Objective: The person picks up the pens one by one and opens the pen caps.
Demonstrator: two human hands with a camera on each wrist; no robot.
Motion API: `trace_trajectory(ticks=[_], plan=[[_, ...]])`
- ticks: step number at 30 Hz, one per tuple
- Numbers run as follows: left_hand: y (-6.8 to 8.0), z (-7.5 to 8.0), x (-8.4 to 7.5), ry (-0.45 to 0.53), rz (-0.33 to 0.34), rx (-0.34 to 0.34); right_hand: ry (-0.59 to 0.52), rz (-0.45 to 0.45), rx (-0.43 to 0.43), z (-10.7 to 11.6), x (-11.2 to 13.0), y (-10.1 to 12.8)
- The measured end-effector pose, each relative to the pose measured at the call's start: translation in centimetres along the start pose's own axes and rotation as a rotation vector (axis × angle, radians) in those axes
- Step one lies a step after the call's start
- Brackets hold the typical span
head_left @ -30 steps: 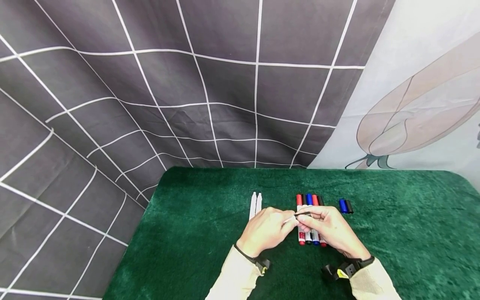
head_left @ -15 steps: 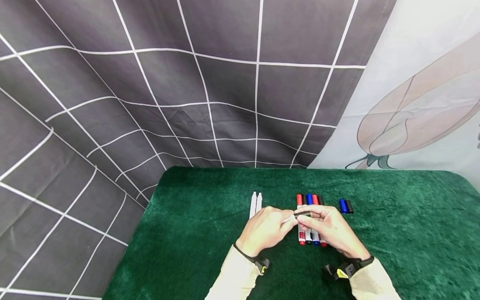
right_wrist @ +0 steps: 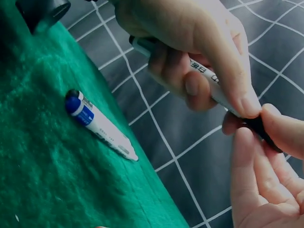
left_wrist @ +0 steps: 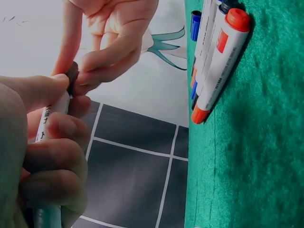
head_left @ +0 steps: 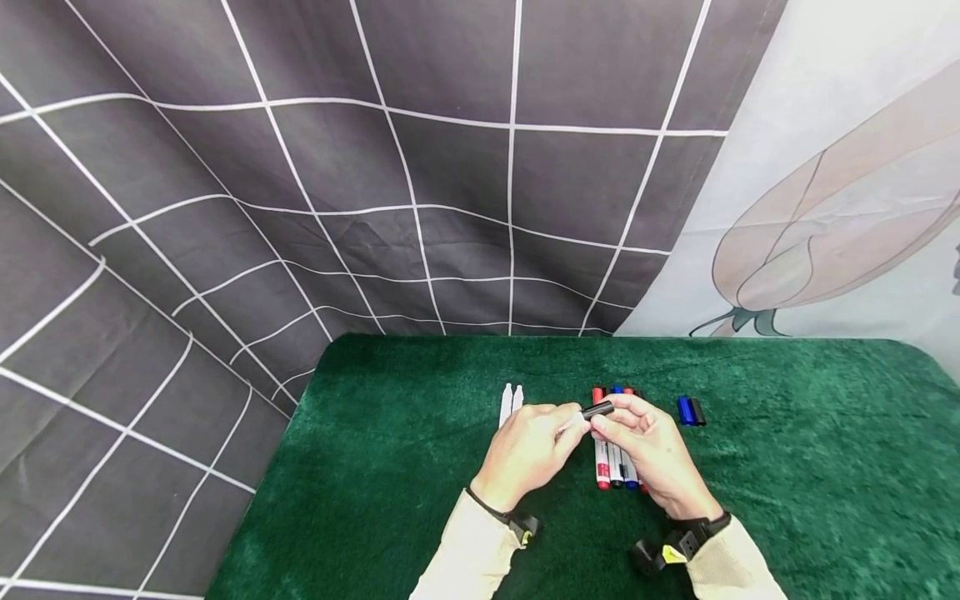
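My left hand (head_left: 529,450) grips a white-barrelled marker (right_wrist: 205,71), its fingers curled round the barrel. At the marker's end is a black cap (head_left: 597,410), pointing right and slightly up in the head view. My right hand (head_left: 654,454) pinches this cap between thumb and fingertips, as the right wrist view shows. Cap and barrel are in line, and fingers of both hands cover where they meet. Behind and below the right hand lies a row of capped markers (head_left: 602,467), red, black and blue, partly hidden by that hand.
Two white markers with bare white tips (head_left: 512,400) lie side by side beyond my left hand. In the right wrist view, their blue and black ends (right_wrist: 78,107) show. A loose blue cap and black cap (head_left: 698,412) lie right of the row. Green cloth (head_left: 390,467) covers the table.
Both hands have lifted the marker slightly; its black cap now tilts up and shows more fully. My right hand has shifted a little left and up, its fingers less closed round the cap.
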State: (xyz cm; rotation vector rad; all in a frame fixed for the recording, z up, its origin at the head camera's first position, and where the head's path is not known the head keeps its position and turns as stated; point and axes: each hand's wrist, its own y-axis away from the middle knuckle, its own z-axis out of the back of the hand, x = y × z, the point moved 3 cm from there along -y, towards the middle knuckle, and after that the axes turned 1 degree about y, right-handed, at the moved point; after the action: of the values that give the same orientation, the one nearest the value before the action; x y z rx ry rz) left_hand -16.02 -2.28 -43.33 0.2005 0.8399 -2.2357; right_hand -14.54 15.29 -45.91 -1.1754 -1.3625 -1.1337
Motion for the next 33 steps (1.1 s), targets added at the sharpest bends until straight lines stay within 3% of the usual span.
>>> trace_trajectory(ticks=[6,11,18,26,33], plan=[[0.0,0.2,0.2,-0.001,-0.005,-0.013,-0.092,0.054,-0.008,-0.2,0.0,0.0],[0.1,0.4,0.5,-0.008,0.012,0.001,-0.098,0.081,-0.015,0.2,0.4,0.0],[0.2,0.7,0.9,-0.028,0.038,0.009,-0.077,0.08,-0.09,1.6,0.9,-0.1],[0.3,0.9,1.2,-0.017,0.087,-0.007,-0.125,0.172,-0.14,3.2,1.3,-0.2],[0.2,1.1,1.5,-0.063,0.104,-0.049,-0.057,0.145,-0.261,4.0,1.3,-0.2]])
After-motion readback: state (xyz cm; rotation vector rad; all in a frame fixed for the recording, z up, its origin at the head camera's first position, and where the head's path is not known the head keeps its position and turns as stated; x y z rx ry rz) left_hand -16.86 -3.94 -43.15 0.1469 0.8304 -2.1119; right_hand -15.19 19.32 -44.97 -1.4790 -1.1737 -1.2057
